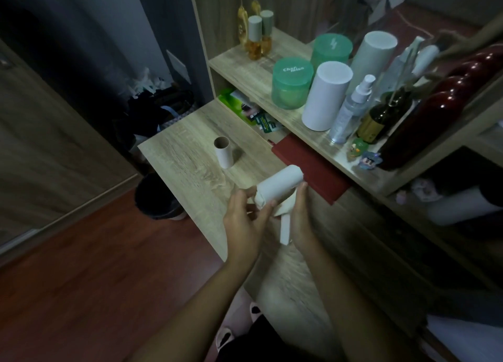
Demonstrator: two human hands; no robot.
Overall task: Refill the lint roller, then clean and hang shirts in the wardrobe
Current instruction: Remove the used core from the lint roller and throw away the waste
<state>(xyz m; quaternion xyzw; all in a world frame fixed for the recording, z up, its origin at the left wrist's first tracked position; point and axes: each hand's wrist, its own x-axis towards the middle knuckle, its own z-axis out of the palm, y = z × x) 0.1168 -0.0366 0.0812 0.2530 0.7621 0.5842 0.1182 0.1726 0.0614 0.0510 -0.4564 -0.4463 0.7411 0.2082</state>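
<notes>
At the lower left of the frame a dark bin (158, 198) is standing on the floor beside the bench (187, 144); what it is holding cannot be told. Right of it, on the bench, an empty cardboard core (223, 154) is standing upright, well apart from the hands.

In the centre the person is working on the refill step. The left hand (243, 216) is pinching the near end of the fresh white roll on the lint roller (281, 186), its fingers (268, 206) curling round a loose fold of paper there. The right hand (299, 220) is gripping the handle (285, 233), fingers closed round it. The roller is hovering just above the bench.

The roll is looking seated, so the next move is probably calling for peeling that fold away while steadying the handle.

On the shelf (272, 70) at the upper right, two small bottles (255, 42) are holding amber liquid. Two lidded green jars (291, 84) are showing pale contents too blurred to name. A clear spray bottle (351, 111) is standing beside a dark bottle (381, 116).
</notes>
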